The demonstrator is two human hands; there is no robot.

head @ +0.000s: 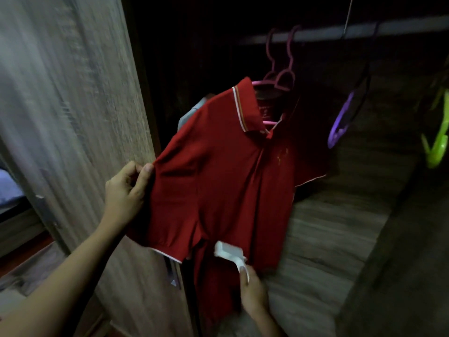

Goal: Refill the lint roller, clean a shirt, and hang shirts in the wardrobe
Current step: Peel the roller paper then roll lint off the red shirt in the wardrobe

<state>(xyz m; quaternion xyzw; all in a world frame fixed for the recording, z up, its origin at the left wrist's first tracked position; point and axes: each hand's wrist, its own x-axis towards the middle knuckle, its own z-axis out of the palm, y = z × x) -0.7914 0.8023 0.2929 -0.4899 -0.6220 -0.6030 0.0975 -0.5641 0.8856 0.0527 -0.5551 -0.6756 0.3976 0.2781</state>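
Observation:
A red polo shirt hangs on a pink hanger from the wardrobe rail. My left hand pinches the shirt's sleeve at its shoulder seam and holds it stretched out to the left. My right hand grips the handle of a white lint roller, whose head lies against the shirt's lower front. A pale garment shows behind the shirt's left shoulder.
The wooden wardrobe door stands open on the left. On the rail hang a second pink hanger, a purple hanger and a green hanger, all bare. The wardrobe's wooden floor lies below.

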